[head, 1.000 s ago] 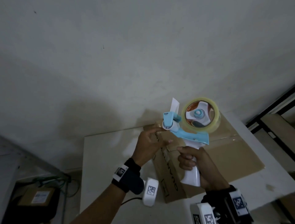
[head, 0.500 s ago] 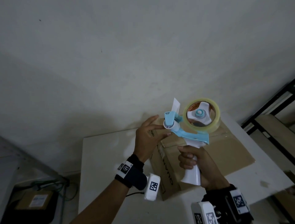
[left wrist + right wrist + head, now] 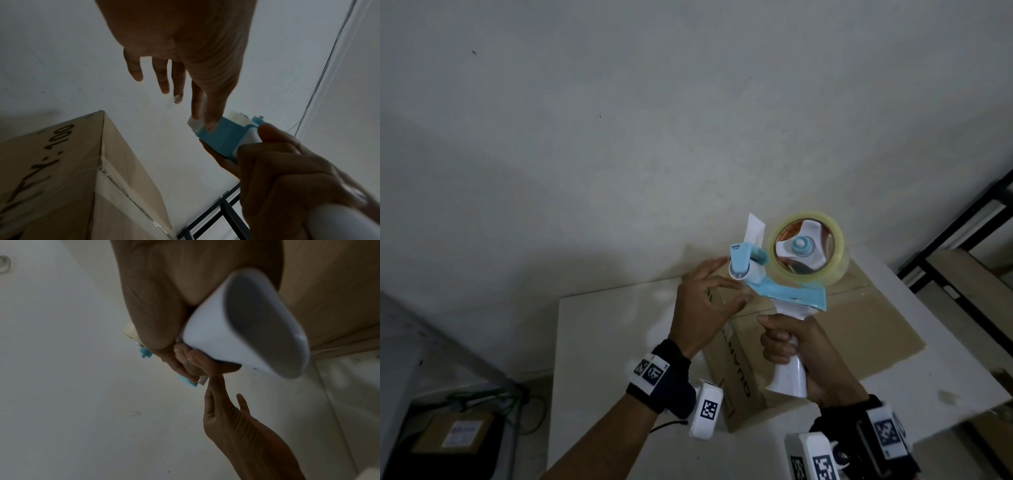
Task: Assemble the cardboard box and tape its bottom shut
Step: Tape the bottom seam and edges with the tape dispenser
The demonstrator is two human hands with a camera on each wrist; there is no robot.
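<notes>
A brown cardboard box (image 3: 859, 329) lies on the white table (image 3: 613, 329), with a strip of clear tape (image 3: 852, 287) across its top face. Above it my right hand (image 3: 787, 346) grips the white handle of a blue and white tape dispenser (image 3: 784, 294), which carries a roll of clear tape (image 3: 806, 251). My left hand (image 3: 726, 284) has its fingers straight and spread at the dispenser's roller end. In the left wrist view its fingertips (image 3: 209, 126) touch the blue front piece beside the box (image 3: 61, 162). The right wrist view shows the handle (image 3: 236, 331).
A black metal rack (image 3: 962, 240) stands past the table's right side. On the floor at the lower left sit a brown parcel (image 3: 455, 431) and green cables (image 3: 517, 404). A bare white wall rises behind the table.
My left hand's fingers were bunched at the dispenser's roller end; they have spread out straight. The dispenser has stayed almost in place in my right hand.
</notes>
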